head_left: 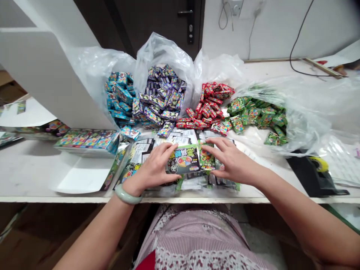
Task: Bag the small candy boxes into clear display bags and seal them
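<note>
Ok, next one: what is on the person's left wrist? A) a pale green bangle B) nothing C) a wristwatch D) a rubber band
A. A pale green bangle circles the wrist just behind the left hand, whose fingers lie against a colourful packet.

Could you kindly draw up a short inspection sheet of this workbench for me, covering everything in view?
Surface: white bench, front edge in view.
Job's things: a dark packet with a coloured wheel print under the left hand; the right hand beside it, fingers over a green packet.
Clutter: blue, purple, red and green piles of small packets on clear plastic bags; flat stack of printed boxes; black tape dispenser.
Hands: bare; pale green bangle on left wrist.
Cables: black cable running down the wall.
Surroundings: dark door; white wall.
</note>
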The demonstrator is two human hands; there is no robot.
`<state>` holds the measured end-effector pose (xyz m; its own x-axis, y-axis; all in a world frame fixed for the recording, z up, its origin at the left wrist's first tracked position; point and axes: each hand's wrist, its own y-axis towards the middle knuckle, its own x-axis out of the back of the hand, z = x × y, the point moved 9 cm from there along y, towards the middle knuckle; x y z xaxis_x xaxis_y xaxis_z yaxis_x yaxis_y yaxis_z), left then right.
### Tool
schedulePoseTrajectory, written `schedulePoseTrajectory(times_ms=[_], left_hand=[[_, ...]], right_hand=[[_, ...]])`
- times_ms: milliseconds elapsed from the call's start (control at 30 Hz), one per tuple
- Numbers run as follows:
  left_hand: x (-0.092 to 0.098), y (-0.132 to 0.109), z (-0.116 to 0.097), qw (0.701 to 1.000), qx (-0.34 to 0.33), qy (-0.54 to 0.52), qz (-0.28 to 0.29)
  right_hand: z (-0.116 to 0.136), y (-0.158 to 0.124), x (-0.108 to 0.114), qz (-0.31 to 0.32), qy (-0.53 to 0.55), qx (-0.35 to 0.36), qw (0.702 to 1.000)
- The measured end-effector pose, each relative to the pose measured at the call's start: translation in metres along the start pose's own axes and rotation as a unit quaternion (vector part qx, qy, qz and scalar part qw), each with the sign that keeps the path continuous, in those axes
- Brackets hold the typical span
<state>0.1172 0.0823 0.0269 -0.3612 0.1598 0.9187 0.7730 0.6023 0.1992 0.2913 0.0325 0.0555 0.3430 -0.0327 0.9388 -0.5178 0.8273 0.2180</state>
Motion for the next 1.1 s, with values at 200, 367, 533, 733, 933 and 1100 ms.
schedulePoseTrajectory(times_ms=[200, 367, 533, 733, 933, 1100], left_hand=[[-0.001, -0.014, 0.004, 1.0, 0.021, 0.005, -0.002], [-0.002, -0.02, 0.008, 1.0, 0.027, -0.012, 0.006], [-0.006, -0.018, 0.0, 0.998, 0.015, -0.046, 0.034], [-0.006, -0.015, 0.001, 0.998, 0.029, -0.056, 0.015], [-0.002, -0.019, 0.014, 0.998, 0.045, -0.038, -0.03], [0.003, -0.022, 0.023, 0.997, 0.055, -0.025, -0.049]], right_hand=[[0.007, -0.001, -0.005, 0.044, 0.051, 0.022, 0.998], [0.011, -0.004, -0.006, 0.065, 0.115, 0.047, 0.99], [0.008, 0.003, -0.004, 0.065, 0.125, 0.061, 0.988], [0.004, 0.011, -0.016, 0.045, 0.172, 0.004, 0.984], [0.022, 0.008, -0.022, -0.033, 0.2, -0.033, 0.979], [-0.08, 0.017, -0.022, -0.092, 0.191, -0.21, 0.955]])
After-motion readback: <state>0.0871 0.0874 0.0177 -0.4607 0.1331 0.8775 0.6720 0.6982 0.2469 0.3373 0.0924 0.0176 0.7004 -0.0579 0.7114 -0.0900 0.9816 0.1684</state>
